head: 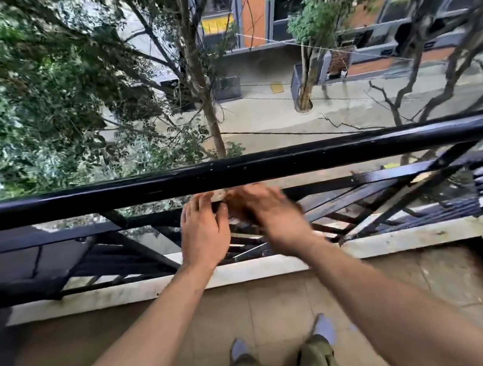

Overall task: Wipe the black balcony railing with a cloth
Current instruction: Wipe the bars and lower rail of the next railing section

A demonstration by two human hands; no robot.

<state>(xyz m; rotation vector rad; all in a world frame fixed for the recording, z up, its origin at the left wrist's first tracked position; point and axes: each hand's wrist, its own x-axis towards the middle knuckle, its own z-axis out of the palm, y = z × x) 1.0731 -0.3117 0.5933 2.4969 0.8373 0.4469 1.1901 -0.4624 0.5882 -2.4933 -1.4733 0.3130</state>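
The black balcony railing's glossy top rail (262,165) runs across the middle of the view. Both my hands reach under it to a lower flat bar (343,181). My left hand (205,232) lies with fingers stretched forward, fingertips at that bar. My right hand (267,216) is motion-blurred just beside it, its fingers curled over a small pale scrap of cloth (221,194) that peeks out between the two hands. Most of the cloth is hidden under the right hand.
Slanted black bars (392,194) fill the railing below the hands, above a pale stone kerb (399,242). I stand on beige floor tiles (268,307); my shoes (324,327) show below. Trees and a street lie far beneath the rail.
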